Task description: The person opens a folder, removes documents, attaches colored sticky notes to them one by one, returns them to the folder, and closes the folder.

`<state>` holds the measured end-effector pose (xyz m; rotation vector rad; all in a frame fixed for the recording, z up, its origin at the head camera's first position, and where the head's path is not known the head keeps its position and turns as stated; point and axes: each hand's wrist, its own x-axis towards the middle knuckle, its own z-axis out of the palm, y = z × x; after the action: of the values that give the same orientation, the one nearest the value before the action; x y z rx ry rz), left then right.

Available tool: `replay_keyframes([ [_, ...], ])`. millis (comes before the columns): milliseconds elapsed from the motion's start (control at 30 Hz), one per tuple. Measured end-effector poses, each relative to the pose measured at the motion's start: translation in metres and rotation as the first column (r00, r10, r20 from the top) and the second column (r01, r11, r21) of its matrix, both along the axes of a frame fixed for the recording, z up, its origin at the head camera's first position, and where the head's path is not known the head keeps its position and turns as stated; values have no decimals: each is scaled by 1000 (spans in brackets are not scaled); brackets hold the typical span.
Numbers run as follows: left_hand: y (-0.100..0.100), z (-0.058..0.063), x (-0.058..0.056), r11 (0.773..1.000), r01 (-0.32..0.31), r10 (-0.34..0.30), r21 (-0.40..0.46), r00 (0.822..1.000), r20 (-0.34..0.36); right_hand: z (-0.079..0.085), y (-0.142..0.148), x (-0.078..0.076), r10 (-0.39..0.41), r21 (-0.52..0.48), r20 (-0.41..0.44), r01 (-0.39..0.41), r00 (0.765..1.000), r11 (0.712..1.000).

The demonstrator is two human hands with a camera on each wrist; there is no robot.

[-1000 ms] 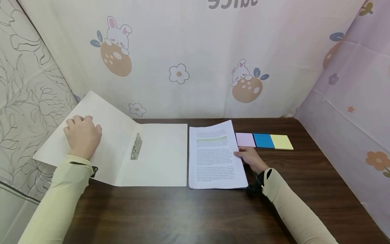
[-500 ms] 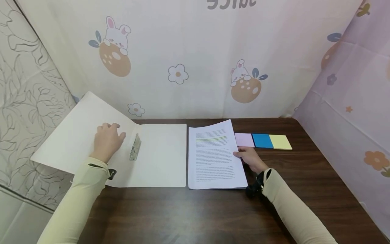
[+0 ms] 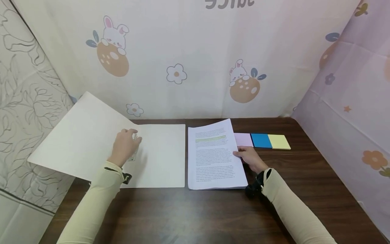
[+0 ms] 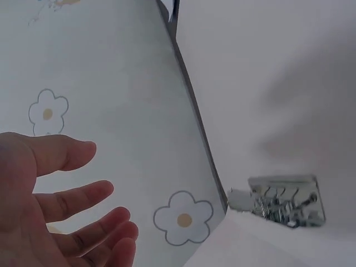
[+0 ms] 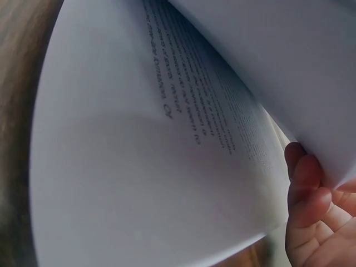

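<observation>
A white binder (image 3: 163, 159) lies spread out on the left, its left cover (image 3: 76, 139) slanting up towards the wall. My left hand (image 3: 124, 146) hovers over the fold, hiding most of the metal ring clip (image 4: 289, 200) in the head view. Its fingers are loosely bent and apart in the left wrist view, with nothing between them. Right of the binder is a stack of printed sheets (image 3: 213, 166); a green highlighted line crosses the top page. My right hand (image 3: 251, 158) pinches the stack's right edge. In the right wrist view, the fingers (image 5: 311, 206) hold a lifted sheet (image 5: 300, 67) above another printed page.
Pink (image 3: 243, 139), blue (image 3: 261, 140) and yellow sticky note pads (image 3: 279, 142) lie in a row behind the right hand. A patterned curtain (image 3: 195, 98) rises behind the dark wooden table (image 3: 182, 217). Both wrists wear dark straps.
My left hand has moved right from the raised binder cover to the metal clip at the fold. The right hand stays at the stack's edge.
</observation>
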<state>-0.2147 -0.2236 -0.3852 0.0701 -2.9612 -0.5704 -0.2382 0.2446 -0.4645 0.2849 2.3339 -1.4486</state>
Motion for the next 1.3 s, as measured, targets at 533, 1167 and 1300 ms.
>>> replay_keyframes([
  [533,57,-40,-8,956,84,-138,281,975,176,1,0,4,-2,-14,-18,2,1000,1000],
  [1167,112,-73,-9,899,119,-218,422,956,194,4,3,4,-25,-62,4,26,1000,998],
  [1300,120,-74,-9,888,99,-224,449,946,235,6,4,5,-32,-68,6,32,999,997],
])
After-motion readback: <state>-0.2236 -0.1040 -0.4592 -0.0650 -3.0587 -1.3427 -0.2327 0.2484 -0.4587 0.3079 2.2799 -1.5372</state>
